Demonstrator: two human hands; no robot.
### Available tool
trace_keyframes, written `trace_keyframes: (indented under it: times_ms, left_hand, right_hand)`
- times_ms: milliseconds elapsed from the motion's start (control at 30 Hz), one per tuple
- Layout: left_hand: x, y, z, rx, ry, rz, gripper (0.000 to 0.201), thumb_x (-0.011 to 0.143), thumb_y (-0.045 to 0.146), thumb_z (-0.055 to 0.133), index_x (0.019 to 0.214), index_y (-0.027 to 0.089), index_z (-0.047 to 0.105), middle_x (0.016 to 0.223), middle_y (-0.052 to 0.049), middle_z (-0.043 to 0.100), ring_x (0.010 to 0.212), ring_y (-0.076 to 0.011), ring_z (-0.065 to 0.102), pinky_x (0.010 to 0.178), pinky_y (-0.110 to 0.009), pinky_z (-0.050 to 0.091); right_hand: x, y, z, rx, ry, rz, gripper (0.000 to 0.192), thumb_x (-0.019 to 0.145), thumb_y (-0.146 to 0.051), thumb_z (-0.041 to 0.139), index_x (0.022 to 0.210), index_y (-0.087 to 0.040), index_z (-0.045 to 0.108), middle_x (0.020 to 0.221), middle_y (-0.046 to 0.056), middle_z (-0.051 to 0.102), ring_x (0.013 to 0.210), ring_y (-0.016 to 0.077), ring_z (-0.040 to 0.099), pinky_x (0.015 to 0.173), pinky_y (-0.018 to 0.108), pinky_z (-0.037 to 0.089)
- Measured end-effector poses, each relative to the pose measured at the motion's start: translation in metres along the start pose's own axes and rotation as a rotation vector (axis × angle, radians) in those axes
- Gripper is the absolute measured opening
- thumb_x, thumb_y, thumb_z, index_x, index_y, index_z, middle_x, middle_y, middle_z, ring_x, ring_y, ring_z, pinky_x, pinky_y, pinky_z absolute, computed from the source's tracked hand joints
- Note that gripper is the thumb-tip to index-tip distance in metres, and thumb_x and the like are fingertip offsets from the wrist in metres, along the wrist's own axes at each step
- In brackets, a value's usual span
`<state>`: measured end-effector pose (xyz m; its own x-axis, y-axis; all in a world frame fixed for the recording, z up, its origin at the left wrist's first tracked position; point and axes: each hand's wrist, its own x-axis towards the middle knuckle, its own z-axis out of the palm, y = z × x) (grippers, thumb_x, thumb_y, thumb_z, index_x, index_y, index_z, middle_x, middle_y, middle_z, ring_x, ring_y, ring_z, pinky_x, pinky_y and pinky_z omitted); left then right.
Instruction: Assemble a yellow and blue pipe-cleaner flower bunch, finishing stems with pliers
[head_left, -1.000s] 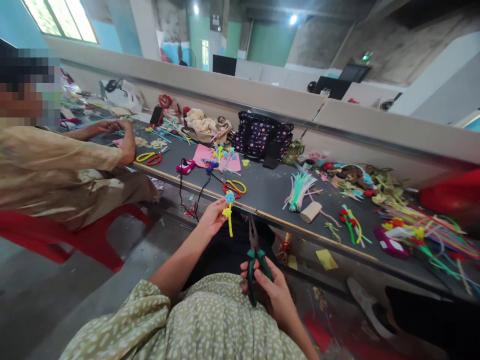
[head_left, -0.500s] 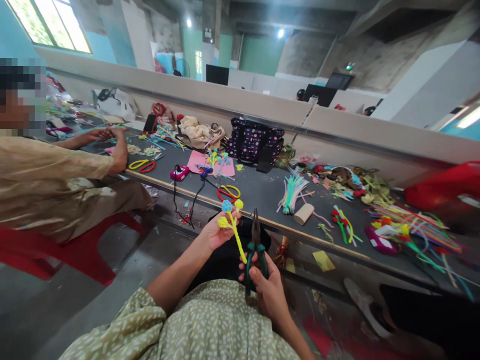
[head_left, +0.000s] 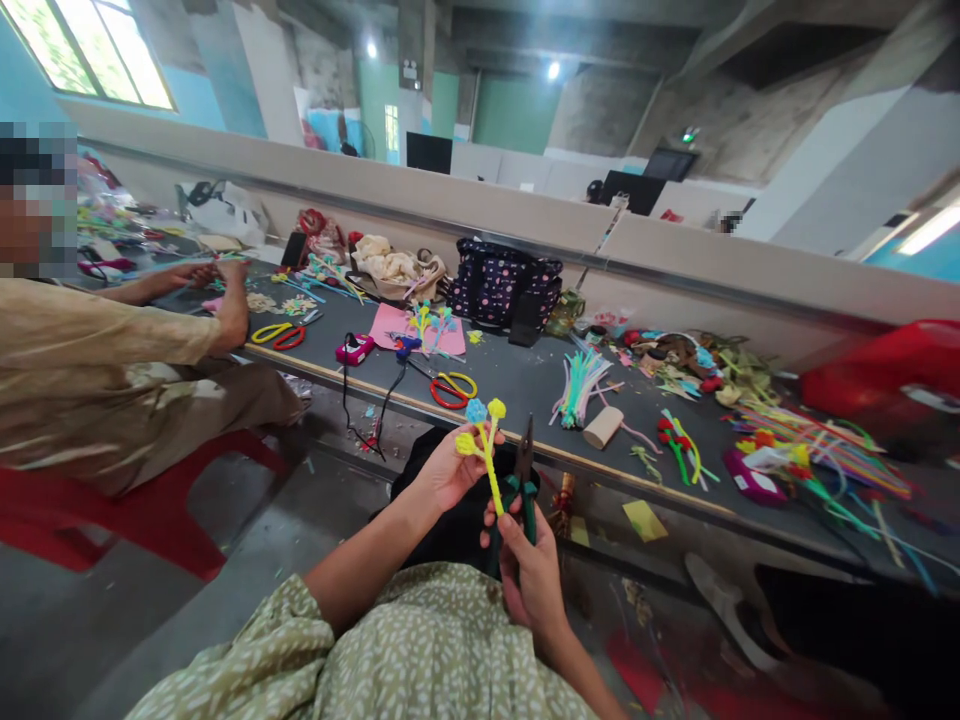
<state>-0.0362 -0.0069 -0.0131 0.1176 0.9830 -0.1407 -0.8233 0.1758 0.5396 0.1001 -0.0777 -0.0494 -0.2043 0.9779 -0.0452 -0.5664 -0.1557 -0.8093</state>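
My left hand point(head_left: 452, 468) is closed around the upper stem of a pipe-cleaner flower point(head_left: 491, 470). The flower has a yellow stem with one blue bloom and two yellow ones. My right hand point(head_left: 531, 560) wraps the dark green handles of a pair of pliers point(head_left: 527, 455), whose jaws point up and away from me. The stem's lower end touches or lies right by my right thumb; whether the thumb presses on it I cannot tell. Both hands are above my lap, in front of the table's edge. Part of the pliers' handles is hidden behind my fingers.
Red-and-yellow scissors point(head_left: 453, 390), a blue glue gun point(head_left: 407, 346) and a pink sheet point(head_left: 384, 328) with flowers lie on the dark table point(head_left: 517, 385). Pipe-cleaner bundles point(head_left: 579, 385) and a cardboard tube point(head_left: 602, 427) are further right. A co-worker point(head_left: 112, 350) sits at the left.
Both hands have shifted slightly right with the flower and pliers. My right thumb has come up against the lower end of the stem. The view has turned slightly.
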Motion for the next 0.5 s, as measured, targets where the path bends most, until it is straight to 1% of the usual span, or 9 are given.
trace_keyframes:
  times_ms: [67, 167, 233, 267, 300, 400, 433, 467, 500]
  left_hand:
    - [-0.002, -0.007, 0.000, 0.065, -0.018, 0.072, 0.025, 0.063, 0.006, 0.073, 0.087, 0.012, 0.067, 0.084, -0.005, 0.070, 0.063, -0.0081, 0.060, 0.056, -0.016, 0.048]
    - [-0.008, -0.018, 0.000, 0.104, -0.001, 0.148, 0.031, 0.062, 0.005, 0.072, 0.092, 0.011, 0.070, 0.092, -0.007, 0.071, 0.073, -0.0113, 0.065, 0.072, -0.020, 0.052]
    - [-0.011, -0.026, 0.001, 0.095, -0.016, 0.157, 0.032, 0.065, 0.007, 0.072, 0.096, 0.012, 0.070, 0.098, -0.007, 0.071, 0.080, -0.0134, 0.066, 0.077, -0.024, 0.053]
    - [-0.012, -0.029, 0.002, 0.078, -0.011, 0.162, 0.032, 0.066, 0.010, 0.074, 0.098, 0.014, 0.069, 0.098, -0.007, 0.070, 0.079, -0.0134, 0.066, 0.076, -0.024, 0.052]
    - [-0.012, -0.032, 0.004, 0.071, -0.005, 0.137, 0.032, 0.068, 0.015, 0.076, 0.099, 0.015, 0.069, 0.097, -0.006, 0.070, 0.077, -0.0131, 0.066, 0.073, -0.024, 0.052]
    - [-0.009, -0.034, 0.007, 0.045, 0.032, 0.147, 0.025, 0.069, 0.027, 0.079, 0.088, 0.013, 0.069, 0.083, -0.005, 0.068, 0.067, -0.0107, 0.062, 0.065, -0.023, 0.050]
    - [-0.007, -0.031, 0.007, 0.041, 0.027, 0.153, 0.025, 0.069, 0.029, 0.080, 0.086, 0.014, 0.069, 0.079, -0.003, 0.066, 0.063, -0.0099, 0.060, 0.061, -0.023, 0.048]
    - [-0.004, -0.028, 0.006, 0.036, 0.011, 0.188, 0.024, 0.069, 0.029, 0.080, 0.084, 0.015, 0.068, 0.079, -0.003, 0.066, 0.062, -0.0086, 0.057, 0.059, -0.022, 0.045]
    - [-0.002, -0.023, 0.005, 0.036, 0.001, 0.254, 0.022, 0.069, 0.029, 0.080, 0.081, 0.015, 0.068, 0.081, -0.002, 0.065, 0.059, -0.0066, 0.053, 0.059, -0.022, 0.043]
  right_hand:
    - [0.002, 0.001, 0.000, -0.005, 0.050, -0.025, 0.026, 0.077, -0.027, 0.076, 0.089, -0.022, 0.053, 0.082, 0.000, 0.066, 0.067, 0.0140, 0.062, 0.057, 0.025, 0.051]
    - [0.006, 0.005, -0.001, -0.015, 0.130, -0.049, 0.027, 0.076, -0.028, 0.077, 0.089, -0.022, 0.054, 0.085, 0.000, 0.065, 0.073, 0.0155, 0.063, 0.059, 0.026, 0.052]
    - [0.008, 0.009, -0.002, -0.013, 0.167, -0.058, 0.028, 0.075, -0.029, 0.078, 0.089, -0.022, 0.055, 0.083, -0.001, 0.063, 0.072, 0.0145, 0.062, 0.059, 0.024, 0.052]
    - [0.009, 0.011, -0.002, -0.015, 0.177, -0.062, 0.028, 0.074, -0.029, 0.078, 0.089, -0.022, 0.055, 0.080, -0.003, 0.062, 0.069, 0.0133, 0.061, 0.059, 0.024, 0.052]
    - [0.010, 0.013, -0.002, -0.023, 0.182, -0.064, 0.028, 0.074, -0.029, 0.078, 0.088, -0.022, 0.055, 0.077, -0.004, 0.060, 0.065, 0.0120, 0.060, 0.058, 0.023, 0.052]
    - [0.011, 0.015, -0.002, -0.063, 0.177, -0.057, 0.027, 0.075, -0.032, 0.077, 0.089, -0.022, 0.056, 0.075, -0.005, 0.060, 0.057, 0.0099, 0.056, 0.057, 0.023, 0.052]
    - [0.010, 0.016, -0.002, -0.076, 0.172, -0.050, 0.027, 0.076, -0.034, 0.076, 0.090, -0.022, 0.056, 0.078, -0.004, 0.062, 0.059, 0.0105, 0.057, 0.057, 0.023, 0.051]
    - [0.009, 0.015, -0.003, -0.088, 0.163, -0.046, 0.026, 0.077, -0.035, 0.075, 0.091, -0.022, 0.056, 0.082, -0.002, 0.064, 0.062, 0.0116, 0.060, 0.056, 0.023, 0.051]
    - [0.008, 0.014, -0.003, -0.099, 0.153, -0.044, 0.025, 0.079, -0.036, 0.073, 0.092, -0.022, 0.056, 0.088, 0.000, 0.066, 0.066, 0.0129, 0.062, 0.056, 0.023, 0.051]
